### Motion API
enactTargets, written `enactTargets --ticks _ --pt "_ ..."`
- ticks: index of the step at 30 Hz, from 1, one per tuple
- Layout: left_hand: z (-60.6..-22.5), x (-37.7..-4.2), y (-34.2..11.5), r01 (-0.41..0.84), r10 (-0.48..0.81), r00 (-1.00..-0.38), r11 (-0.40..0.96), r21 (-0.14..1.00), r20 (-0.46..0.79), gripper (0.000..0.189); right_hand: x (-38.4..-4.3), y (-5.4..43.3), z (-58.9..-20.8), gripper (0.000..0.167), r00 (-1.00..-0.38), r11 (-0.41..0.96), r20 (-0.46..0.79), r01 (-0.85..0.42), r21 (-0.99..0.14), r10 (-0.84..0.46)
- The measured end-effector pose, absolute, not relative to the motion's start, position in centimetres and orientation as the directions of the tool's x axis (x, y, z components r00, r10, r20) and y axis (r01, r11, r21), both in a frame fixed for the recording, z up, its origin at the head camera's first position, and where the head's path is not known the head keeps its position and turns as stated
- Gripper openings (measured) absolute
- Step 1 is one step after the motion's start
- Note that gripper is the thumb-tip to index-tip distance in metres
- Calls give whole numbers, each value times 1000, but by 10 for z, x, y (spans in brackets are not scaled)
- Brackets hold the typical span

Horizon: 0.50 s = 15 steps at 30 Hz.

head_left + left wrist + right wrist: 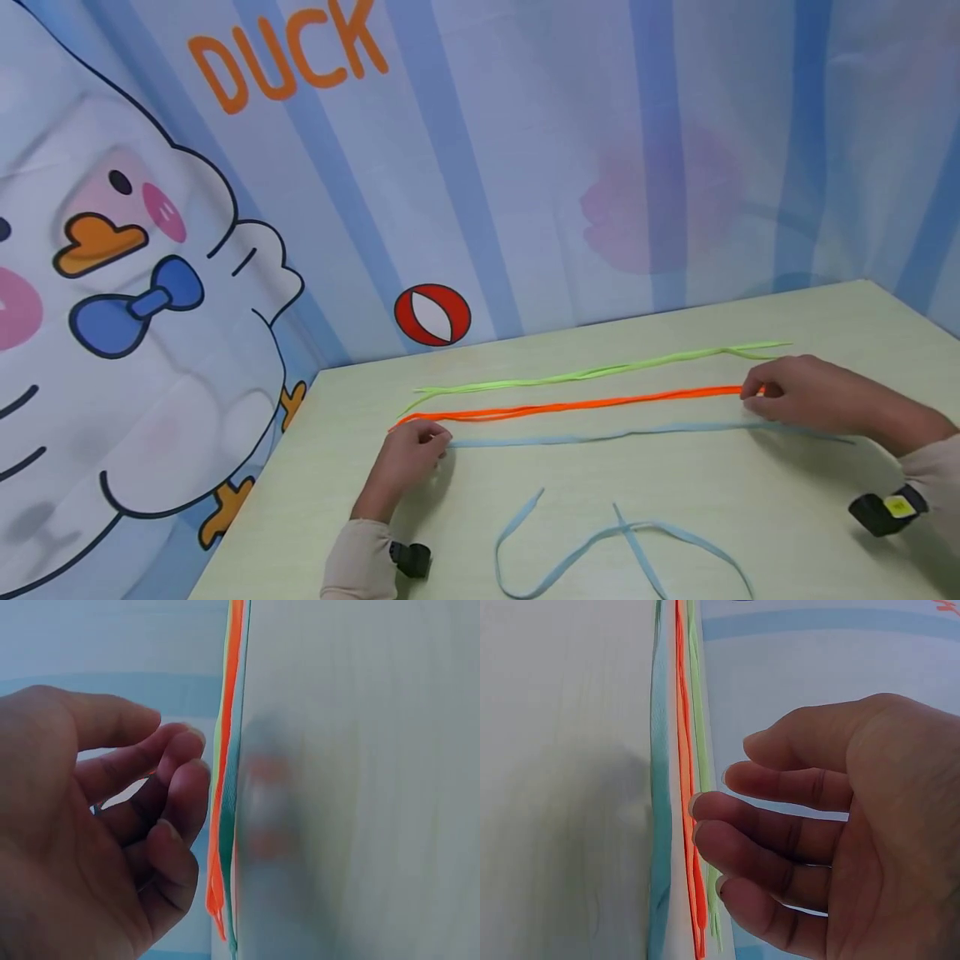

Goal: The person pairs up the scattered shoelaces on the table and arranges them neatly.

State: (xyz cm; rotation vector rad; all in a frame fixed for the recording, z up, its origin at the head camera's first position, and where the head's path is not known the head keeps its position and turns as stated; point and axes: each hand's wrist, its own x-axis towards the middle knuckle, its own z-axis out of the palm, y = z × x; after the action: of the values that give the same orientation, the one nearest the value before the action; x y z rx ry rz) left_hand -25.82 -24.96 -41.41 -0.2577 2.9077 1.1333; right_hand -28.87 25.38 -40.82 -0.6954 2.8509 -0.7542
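Three flat shoelaces lie stretched side by side across the table: a neon green shoelace (555, 381) at the back, an orange shoelace (570, 407) in the middle, a light blue shoelace (570, 439) nearest me. Over the left ends hovers my left hand (408, 454), its fingers loosely bent and nothing between them in the left wrist view. It hides part of the blue lace in the head view. My right hand (817, 396) hangs at the right end of the orange lace, fingers relaxed, thumb apart from them in the right wrist view.
A second light blue shoelace (577, 554) lies in loose curves at the table's front, crossing itself or another piece. Behind the table (360, 392) hangs a striped blue cloth (525, 167) printed with a duck and a ball. Small black cameras (411, 560) sit at both wrists.
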Motion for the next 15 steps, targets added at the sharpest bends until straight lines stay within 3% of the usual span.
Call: enactTargets --ticks 15 --pt "-409 -250 -231 70 187 -976 756 650 -112 17 -270 224 -400 20 -849 724 5 -454 -520 -529"
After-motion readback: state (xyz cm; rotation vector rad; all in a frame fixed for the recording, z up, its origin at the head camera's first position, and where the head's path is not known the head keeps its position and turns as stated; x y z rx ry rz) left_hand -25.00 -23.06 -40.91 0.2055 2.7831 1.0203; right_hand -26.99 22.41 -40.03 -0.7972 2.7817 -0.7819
